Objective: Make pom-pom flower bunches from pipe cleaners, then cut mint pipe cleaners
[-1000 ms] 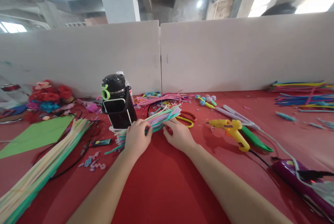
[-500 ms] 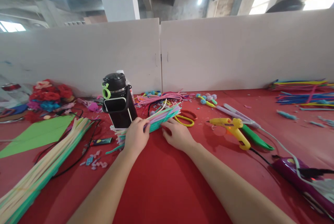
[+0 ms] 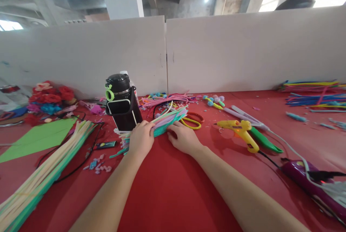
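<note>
Pastel fuzzy pipe-cleaner bundle [image 3: 164,121] lies on the red table cover [image 3: 173,188], beside the black flask [image 3: 121,104]. Left hand [image 3: 141,139] curls closed over the bundle's near end; right hand [image 3: 183,139] rests flat against it, fingers loosely bent. Since a second ago both hands have barely shifted, so the gathering grip holds.

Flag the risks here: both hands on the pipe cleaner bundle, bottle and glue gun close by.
1. The left hand grips the pipe cleaner bundle right beside the black bottle; a sideways pull could tip it.
2. The scissors lie just behind the right hand, partly under the bundle's far end; fingers could catch the blades.
3. The yellow glue gun shows an orange light, so it may be hot, and its cord trails across the table.
</note>
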A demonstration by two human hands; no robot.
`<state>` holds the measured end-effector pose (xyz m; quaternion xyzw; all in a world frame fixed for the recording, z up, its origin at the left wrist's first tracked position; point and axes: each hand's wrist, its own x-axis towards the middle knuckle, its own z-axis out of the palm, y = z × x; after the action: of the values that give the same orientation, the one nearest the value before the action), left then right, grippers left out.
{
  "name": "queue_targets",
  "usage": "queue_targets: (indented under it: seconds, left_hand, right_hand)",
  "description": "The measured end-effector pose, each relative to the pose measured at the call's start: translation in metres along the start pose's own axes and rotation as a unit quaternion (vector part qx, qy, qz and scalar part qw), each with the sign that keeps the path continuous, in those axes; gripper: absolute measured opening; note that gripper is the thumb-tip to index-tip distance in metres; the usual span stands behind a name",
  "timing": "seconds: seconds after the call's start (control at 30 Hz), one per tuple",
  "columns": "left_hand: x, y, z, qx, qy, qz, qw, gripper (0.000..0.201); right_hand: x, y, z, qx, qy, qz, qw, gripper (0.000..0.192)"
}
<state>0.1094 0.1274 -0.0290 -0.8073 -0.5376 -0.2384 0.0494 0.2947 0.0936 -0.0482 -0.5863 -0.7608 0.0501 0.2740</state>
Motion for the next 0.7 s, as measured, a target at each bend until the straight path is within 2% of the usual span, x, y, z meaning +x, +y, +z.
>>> queue_targets:
  seconds: [0.1,0.4,0.57,0.7]
  left_hand:
    - [0.001,-0.002,0.001,-0.034,0.009,-0.004,0.999,0.022]
    - [0.003,-0.005,0.002,-0.107,0.082,-0.031,0.99,0.019]
    - [0.006,-0.01,0.003,-0.176,0.085,-0.063,0.979,0.015]
    - [0.006,-0.012,0.004,-0.185,0.086,-0.055,0.977,0.016]
  right_hand:
    - [0.001,0.001,0.001,0.008,0.003,0.001,1.0,0.024]
    - [0.001,0.003,0.001,0.015,0.002,0.0,1.0,0.026]
    - [0.001,0.004,0.001,0.022,0.003,0.001,1.0,0.026]
    - [0.001,0.004,0.002,0.019,0.0,0.004,1.0,0.026]
